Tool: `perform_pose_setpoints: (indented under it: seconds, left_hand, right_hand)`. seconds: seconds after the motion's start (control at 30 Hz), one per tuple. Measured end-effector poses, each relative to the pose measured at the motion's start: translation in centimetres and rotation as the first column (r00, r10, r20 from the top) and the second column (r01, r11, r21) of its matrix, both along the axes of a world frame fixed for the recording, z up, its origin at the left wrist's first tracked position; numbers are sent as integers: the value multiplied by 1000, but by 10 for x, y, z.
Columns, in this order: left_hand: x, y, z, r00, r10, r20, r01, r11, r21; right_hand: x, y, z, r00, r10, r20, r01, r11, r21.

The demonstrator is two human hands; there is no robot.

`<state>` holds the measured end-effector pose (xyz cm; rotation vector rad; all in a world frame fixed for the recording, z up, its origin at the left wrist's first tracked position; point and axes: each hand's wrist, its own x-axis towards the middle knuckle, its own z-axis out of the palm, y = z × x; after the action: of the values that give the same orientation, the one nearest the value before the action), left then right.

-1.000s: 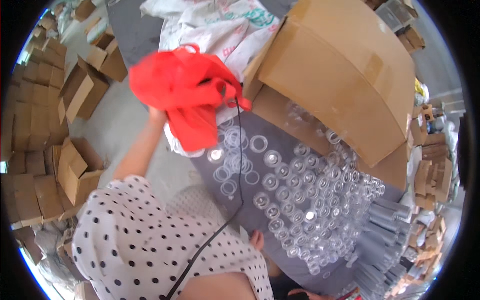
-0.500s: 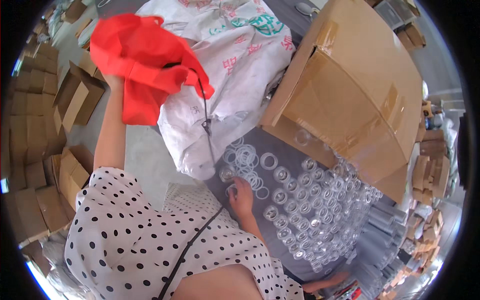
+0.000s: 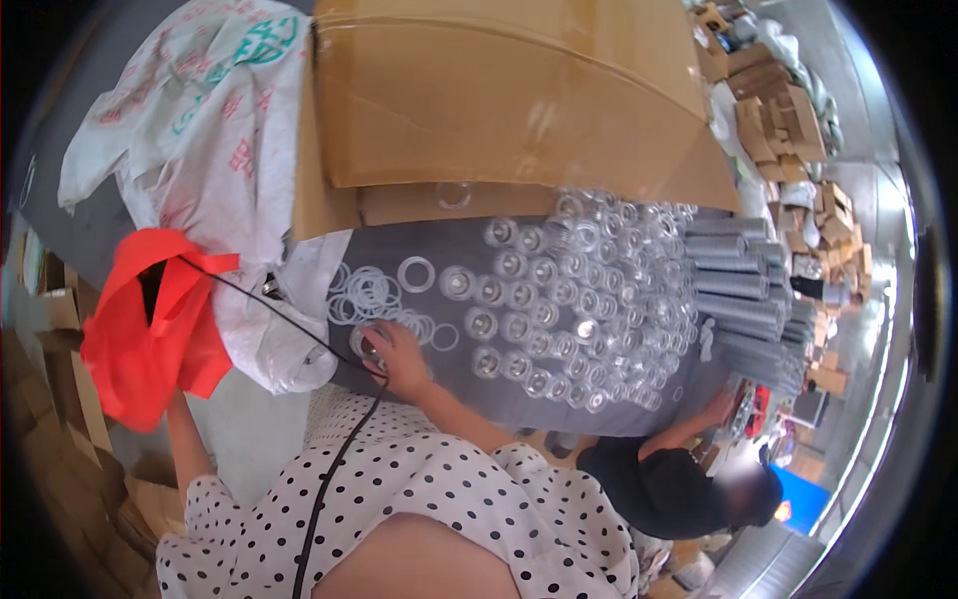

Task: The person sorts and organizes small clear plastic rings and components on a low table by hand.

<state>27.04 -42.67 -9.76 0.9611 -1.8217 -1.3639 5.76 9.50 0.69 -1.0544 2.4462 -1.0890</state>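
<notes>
A red cloth bag with an opening hangs at the left, raised on my left hand. That hand is hidden behind the cloth; only my left forearm shows below it. My right hand rests at the near edge of the grey table. Its fingers are bent around a small clear round piece with a shiny centre. Just beyond it lies a loose pile of thin clear rings. A black cord runs in front of me past the bag.
Many clear round pieces cover the table to the right, beside stacked clear tubes. A large cardboard box stands behind. A white woven sack lies at the left. Another person in black reaches in at the right.
My view has swung to the right. The red bag has come down off the sack toward the table's left side, with my left arm. My right hand stays at the clear round piece by the rings.
</notes>
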Motion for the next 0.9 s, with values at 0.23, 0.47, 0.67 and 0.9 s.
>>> perform_pose_setpoints:
  seconds: [0.23,0.47,0.67,0.9]
  left_hand:
    - [88,70,-15,992,99,74,-100,995,-2]
    - [-22,206,81,686,721,97,-727,674,128]
    - [20,288,48,721,531,445,-177,762,-623]
    - [-136,433,111,700,-537,471,649,753,-106]
  right_hand:
    - [-7,80,-4,644,-469,605,725,626,-287]
    - [-61,152,3,257,-390,884,936,327,-128]
    - [-92,229,-4,712,-667,-221,691,721,50]
    - [-105,278,-22,723,-616,-315,679,718,155]
